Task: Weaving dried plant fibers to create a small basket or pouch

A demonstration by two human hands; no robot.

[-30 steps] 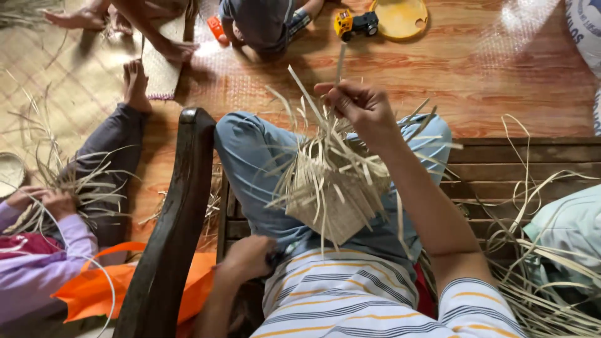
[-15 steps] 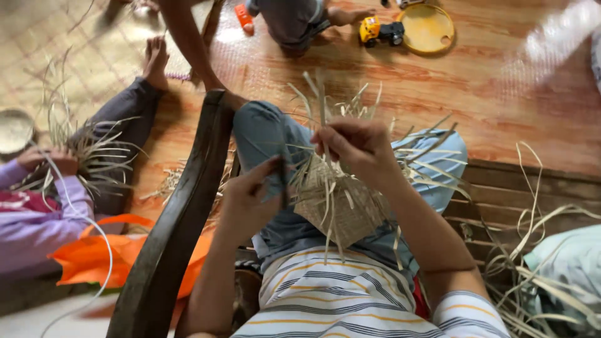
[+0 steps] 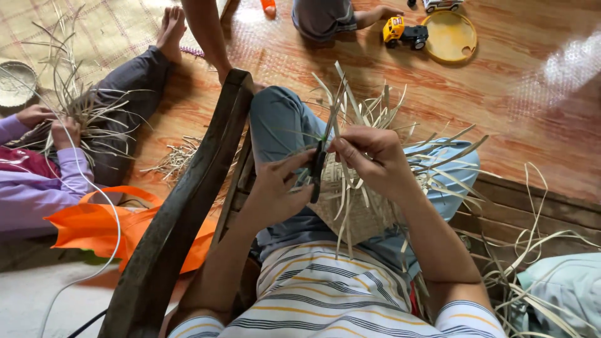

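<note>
Straw-pale woven basket (image 3: 363, 209), loose flat strips (image 3: 369, 109)

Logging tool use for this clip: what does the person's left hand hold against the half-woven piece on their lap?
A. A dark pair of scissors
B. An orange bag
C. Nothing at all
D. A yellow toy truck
A: the left hand grips dark scissors at the straw strips of the woven piece, which the right hand pinches.
</note>
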